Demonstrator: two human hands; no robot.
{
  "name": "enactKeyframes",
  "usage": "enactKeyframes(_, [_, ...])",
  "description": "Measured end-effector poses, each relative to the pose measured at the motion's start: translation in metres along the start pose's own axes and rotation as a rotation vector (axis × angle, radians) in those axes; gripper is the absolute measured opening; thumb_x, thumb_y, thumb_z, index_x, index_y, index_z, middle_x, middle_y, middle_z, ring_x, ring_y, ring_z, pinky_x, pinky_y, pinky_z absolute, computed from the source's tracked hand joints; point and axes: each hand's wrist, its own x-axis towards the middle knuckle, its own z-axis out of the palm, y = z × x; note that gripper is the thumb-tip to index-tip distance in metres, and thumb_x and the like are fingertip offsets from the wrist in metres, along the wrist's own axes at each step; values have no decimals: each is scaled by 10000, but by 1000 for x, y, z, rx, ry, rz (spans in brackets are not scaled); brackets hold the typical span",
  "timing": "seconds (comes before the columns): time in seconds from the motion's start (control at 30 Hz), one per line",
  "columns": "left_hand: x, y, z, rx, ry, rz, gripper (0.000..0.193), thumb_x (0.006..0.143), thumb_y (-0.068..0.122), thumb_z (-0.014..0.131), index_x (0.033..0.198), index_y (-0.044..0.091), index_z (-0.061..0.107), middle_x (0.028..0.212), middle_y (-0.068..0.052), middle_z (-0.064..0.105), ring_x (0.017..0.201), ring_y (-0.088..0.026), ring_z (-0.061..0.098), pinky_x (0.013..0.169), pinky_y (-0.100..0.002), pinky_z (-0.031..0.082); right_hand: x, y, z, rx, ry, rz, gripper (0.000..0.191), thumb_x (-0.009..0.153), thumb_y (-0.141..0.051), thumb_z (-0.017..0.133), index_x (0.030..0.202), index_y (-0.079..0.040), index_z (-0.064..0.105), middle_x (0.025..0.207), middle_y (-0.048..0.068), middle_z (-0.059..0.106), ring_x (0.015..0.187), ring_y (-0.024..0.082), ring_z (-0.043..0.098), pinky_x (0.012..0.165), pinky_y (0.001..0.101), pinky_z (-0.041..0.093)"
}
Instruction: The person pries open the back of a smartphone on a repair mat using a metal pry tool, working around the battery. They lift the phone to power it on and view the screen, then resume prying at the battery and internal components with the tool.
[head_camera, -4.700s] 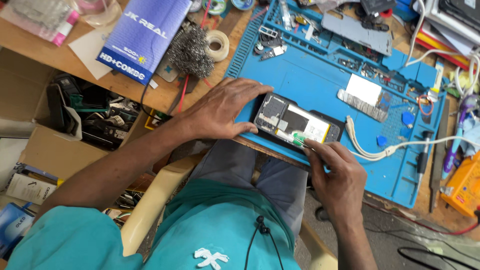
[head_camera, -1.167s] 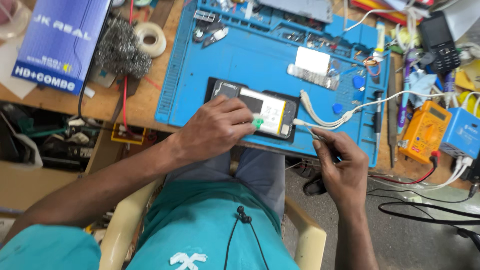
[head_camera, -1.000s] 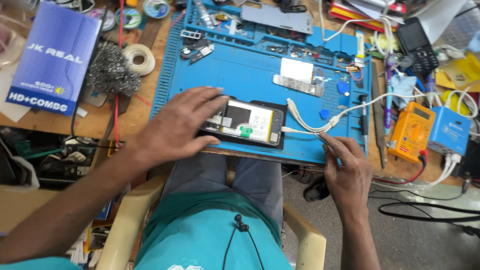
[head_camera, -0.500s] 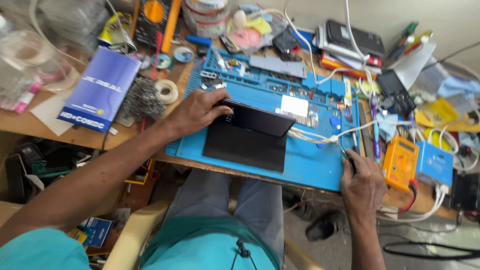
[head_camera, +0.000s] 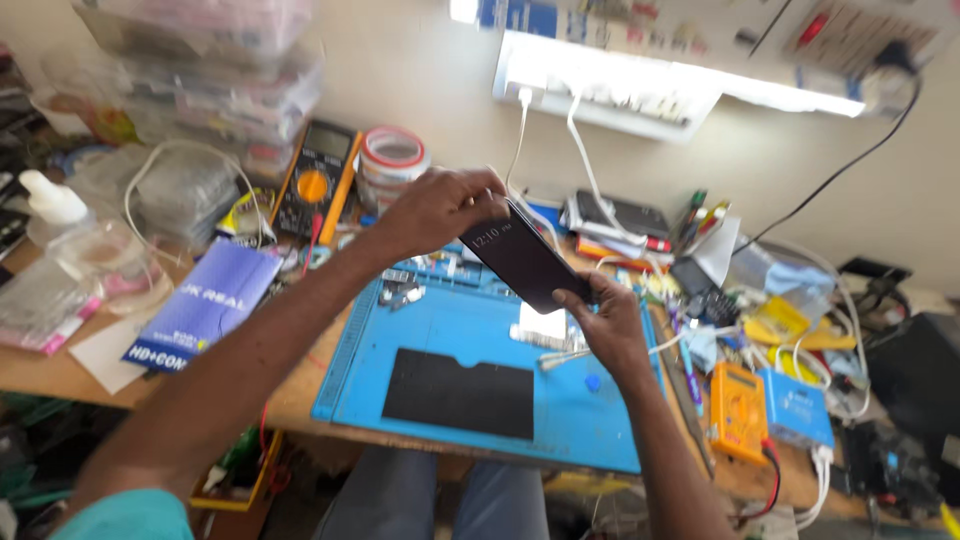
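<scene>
The left hand (head_camera: 440, 208) is gripping the top end of a dark smartphone (head_camera: 524, 262), lifted above the blue repair mat (head_camera: 600, 420) for inspection. The right hand (head_camera: 605, 318) is clasping its lower end. A black rectangular panel (head_camera: 460, 392) is lying below both hands; steadier, level holding seems needed next.

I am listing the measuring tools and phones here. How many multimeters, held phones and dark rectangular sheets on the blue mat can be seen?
Multimeters: 2, the black-and-yellow multimeter and the orange multimeter
Held dark phone: 1, between left hand and right hand
Black rectangular sheet on blue silicone mat: 1
Total: 4
</scene>
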Motion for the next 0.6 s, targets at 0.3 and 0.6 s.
enactKeyframes(0.3, [25,6,121,-1824,105,21,988,957,777,241,1463,-34,490,1324,-184,663,1234,-288,656,1109,-438,513,30,6,36,668,44,65,281,931,-86,763,1184,28,720,930,39,734,797,73,619,709,233,482])
enactKeyframes(0.6, [38,-11,123,-1896,112,76,1012,976,802,304,1465,-64,493,1247,-217,666,1092,-331,707,960,-481,598,41,6,55,520,95,146,359,944,-160,735,1253,17,691,979,79,757,866,96,662,768,261,518])
